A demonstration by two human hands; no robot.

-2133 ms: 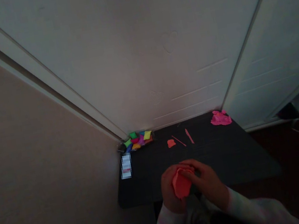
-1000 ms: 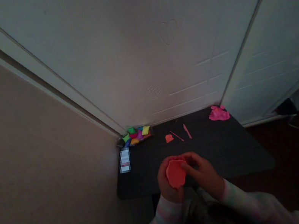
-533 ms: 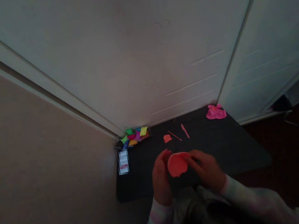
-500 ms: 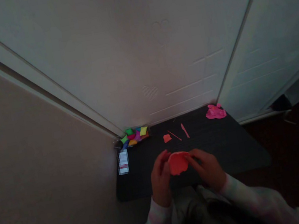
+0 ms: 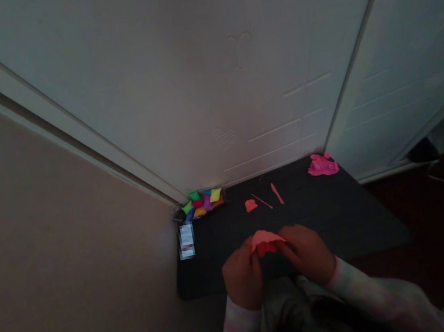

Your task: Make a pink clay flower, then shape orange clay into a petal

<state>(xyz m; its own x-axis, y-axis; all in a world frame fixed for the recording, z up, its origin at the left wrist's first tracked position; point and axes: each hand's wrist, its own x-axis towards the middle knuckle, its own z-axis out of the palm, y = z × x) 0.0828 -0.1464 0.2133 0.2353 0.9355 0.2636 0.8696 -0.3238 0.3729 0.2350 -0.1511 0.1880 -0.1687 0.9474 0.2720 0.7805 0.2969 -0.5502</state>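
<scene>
A thin, coral-pink sheet of modelling clay with an uneven edge is held up between both hands over the near side of the dark table. Its upper part bends over, and a brighter red-orange underside shows below. My left hand pinches its left edge. On the opposite edge, my right hand is closed with thumb and fingers. Beyond the hands lie a small orange clay piece, a thin pink stick tool and a pink clay knife.
Packets of coloured clay lie in the back left corner, with a blurred white rectangular thing in front. A bright pink clay figure sits at the back right. A white panel rises behind the table, and a wall stands left.
The clay sheet has tipped from facing me to bending over at the top. My left fingers have closed onto its edge. The view has shifted slightly.
</scene>
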